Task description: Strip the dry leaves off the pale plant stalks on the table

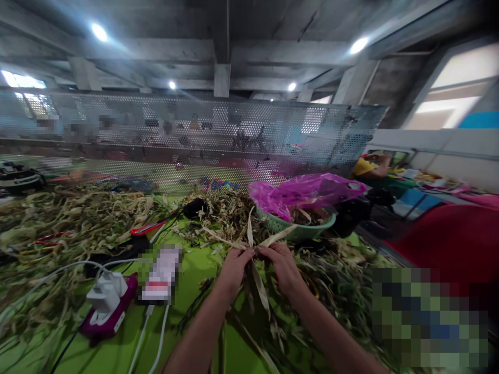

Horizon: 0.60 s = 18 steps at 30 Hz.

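Both my hands meet above the middle of a green tabletop. My left hand pinches dry plant strips where they cross, thumb and finger pressed together. My right hand grips the same crossing from the other side, its fingertips almost touching the left ones. Pale flat ends fan out upward and to both sides, and longer ends hang down between my wrists. The exact knot or fold under the fingertips is hidden.
Dried leaves are heaped at left, with darker strands at right. Behind my hands stands a green basket with a pink plastic bag. A power strip, phone and red-handled cutter lie left. A perforated screen closes the back.
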### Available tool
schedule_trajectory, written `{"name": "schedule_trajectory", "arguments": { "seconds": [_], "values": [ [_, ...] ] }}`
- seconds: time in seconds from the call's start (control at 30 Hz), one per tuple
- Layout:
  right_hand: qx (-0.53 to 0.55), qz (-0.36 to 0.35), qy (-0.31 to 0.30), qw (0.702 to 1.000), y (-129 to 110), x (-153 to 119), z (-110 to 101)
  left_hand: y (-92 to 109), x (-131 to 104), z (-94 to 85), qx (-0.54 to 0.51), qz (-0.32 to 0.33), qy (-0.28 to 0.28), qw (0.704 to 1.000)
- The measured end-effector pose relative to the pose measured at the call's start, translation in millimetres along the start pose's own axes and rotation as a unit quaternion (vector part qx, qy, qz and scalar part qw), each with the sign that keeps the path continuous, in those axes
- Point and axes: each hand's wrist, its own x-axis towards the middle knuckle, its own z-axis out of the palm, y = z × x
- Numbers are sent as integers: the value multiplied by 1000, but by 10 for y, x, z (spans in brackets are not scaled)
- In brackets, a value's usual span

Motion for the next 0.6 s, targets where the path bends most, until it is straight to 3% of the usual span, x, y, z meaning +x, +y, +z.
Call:
{"name": "schedule_trajectory", "arguments": {
  "seconds": [0.13,0.33,0.47,0.6],
  "values": [
    [-35,-2,-31,999,1,3,-7,57,-19,-10,3,-1,16,1000],
    [-95,-1,-116,989,34,-34,49,43,42,-104,47,22,100,994],
    [-170,-52,-149,973,53,-60,105,23,65,-135,67,22,121,990],
    [-256,-118,-165,945,69,-56,101,48,50,-129,38,27,108,993]
  ]
}}
